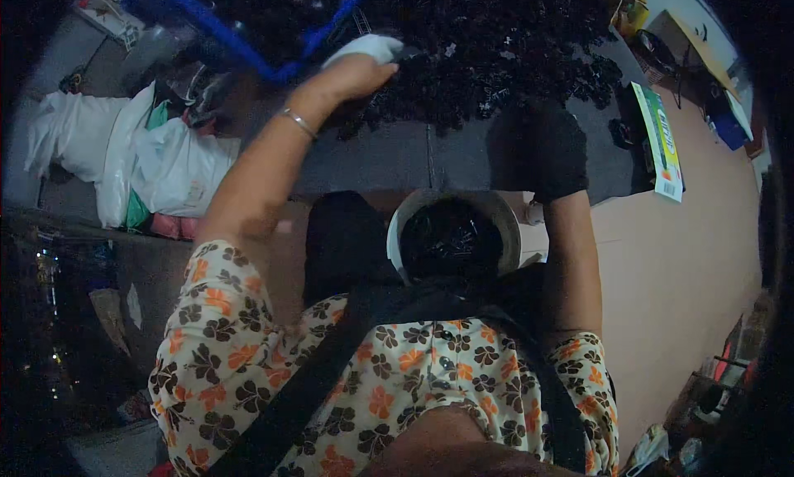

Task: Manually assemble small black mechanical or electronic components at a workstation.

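Black parts (496, 55) lie heaped on the tabletop (364, 163) at upper centre, the left hand (364, 70) beside them, the black-gloved right hand (561, 150) right of centre; whether either hand's fingers grip anything, I cannot tell.

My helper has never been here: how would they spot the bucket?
Find the dark table. Past its near edge, toward the patterned shirt, is the bucket. Its pale, round wall around small black pieces sets it apart from the dark leg beside it.

Two hands (364, 70), one bucket (510, 229), one silver bangle (299, 124), one green-and-yellow package (659, 138); the small black pieces (496, 59) are too many to count.
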The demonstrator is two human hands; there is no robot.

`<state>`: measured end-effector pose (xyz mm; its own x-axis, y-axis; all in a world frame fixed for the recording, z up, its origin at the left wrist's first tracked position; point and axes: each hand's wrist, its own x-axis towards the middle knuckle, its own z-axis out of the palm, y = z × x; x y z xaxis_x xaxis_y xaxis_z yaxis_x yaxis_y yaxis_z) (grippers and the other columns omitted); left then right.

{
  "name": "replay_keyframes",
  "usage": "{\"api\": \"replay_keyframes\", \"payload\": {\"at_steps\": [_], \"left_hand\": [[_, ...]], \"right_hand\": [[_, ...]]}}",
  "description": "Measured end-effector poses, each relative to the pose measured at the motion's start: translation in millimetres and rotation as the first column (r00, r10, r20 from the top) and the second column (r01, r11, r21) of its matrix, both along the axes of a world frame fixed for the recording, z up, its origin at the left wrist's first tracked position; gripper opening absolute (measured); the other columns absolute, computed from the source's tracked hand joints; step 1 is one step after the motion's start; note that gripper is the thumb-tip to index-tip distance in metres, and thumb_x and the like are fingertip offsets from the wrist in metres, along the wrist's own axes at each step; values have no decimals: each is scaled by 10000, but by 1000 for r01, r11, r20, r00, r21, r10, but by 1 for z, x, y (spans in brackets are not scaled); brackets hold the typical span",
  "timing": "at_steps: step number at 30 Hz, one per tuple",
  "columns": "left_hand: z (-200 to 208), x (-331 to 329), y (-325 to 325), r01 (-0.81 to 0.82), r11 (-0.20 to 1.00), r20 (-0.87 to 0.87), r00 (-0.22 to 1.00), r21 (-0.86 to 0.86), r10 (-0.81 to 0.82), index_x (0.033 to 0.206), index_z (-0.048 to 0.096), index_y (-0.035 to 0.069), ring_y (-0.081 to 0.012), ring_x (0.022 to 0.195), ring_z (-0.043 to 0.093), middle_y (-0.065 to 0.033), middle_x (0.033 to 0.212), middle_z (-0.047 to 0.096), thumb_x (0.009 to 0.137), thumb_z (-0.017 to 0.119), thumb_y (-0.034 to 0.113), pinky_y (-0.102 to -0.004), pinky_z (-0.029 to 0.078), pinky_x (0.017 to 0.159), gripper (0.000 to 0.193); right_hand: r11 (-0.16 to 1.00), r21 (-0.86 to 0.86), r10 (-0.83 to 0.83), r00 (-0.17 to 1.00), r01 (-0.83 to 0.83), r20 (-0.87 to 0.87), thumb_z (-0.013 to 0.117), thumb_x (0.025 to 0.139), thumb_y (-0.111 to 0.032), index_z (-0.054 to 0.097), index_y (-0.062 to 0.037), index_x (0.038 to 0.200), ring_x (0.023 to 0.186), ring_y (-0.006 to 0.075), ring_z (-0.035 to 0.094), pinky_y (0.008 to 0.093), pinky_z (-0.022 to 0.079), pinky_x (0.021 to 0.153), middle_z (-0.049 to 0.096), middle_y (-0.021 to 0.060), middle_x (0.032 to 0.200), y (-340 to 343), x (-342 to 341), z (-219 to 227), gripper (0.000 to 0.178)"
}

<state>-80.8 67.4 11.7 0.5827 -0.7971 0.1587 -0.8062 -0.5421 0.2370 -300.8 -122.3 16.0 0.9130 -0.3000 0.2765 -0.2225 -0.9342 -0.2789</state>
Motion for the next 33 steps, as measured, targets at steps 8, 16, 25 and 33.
{"api": "replay_keyframes", "payload": {"at_steps": [8, 16, 25, 33], "left_hand": [[11, -14, -29, 146, 969, -35, 989, 201, -141, 1129, 558, 135, -314, 887, 583, -143, 970, 612, 744, 545, 85, -352, 471, 774, 388], [14, -7, -23, 22, 999, -70, 997, 25, -20, 1080, 592, 96, -254, 777, 595, -153, 903, 620, 765, 587, 94, -330, 475, 713, 315], [12, -16, -6, 271, 952, -60, 958, -140, -281, 1194, 509, 123, -294, 913, 591, -195, 982, 605, 733, 671, 320, -350, 463, 791, 527], [-9, -24, -94, 237, 965, 136, 966, -112, -222, 1250, 427, 138, -323, 855, 580, -163, 935, 587, 689, 688, 296, -396, 475, 733, 638]], "right_hand": [[982, -187, -9, 997, 24, 80, 537, 780, -218, 587, -67, 897, 815, 327, 582, 424, 464, 667, 589, 151, 843, -27, 3, -37, 198], [996, -66, 64, 976, -52, 207, 590, 748, -203, 598, -45, 864, 755, 348, 589, 405, 471, 649, 597, 160, 788, -27, -1, -30, 196], [945, 166, 245, 945, -282, 216, 628, 734, -214, 591, -41, 894, 754, 328, 603, 373, 473, 634, 608, 166, 804, -24, 7, -29, 239], [957, 178, 198, 964, -230, 179, 647, 723, -175, 610, -31, 893, 754, 312, 617, 362, 476, 641, 624, 167, 790, -13, 10, -20, 226]]}}
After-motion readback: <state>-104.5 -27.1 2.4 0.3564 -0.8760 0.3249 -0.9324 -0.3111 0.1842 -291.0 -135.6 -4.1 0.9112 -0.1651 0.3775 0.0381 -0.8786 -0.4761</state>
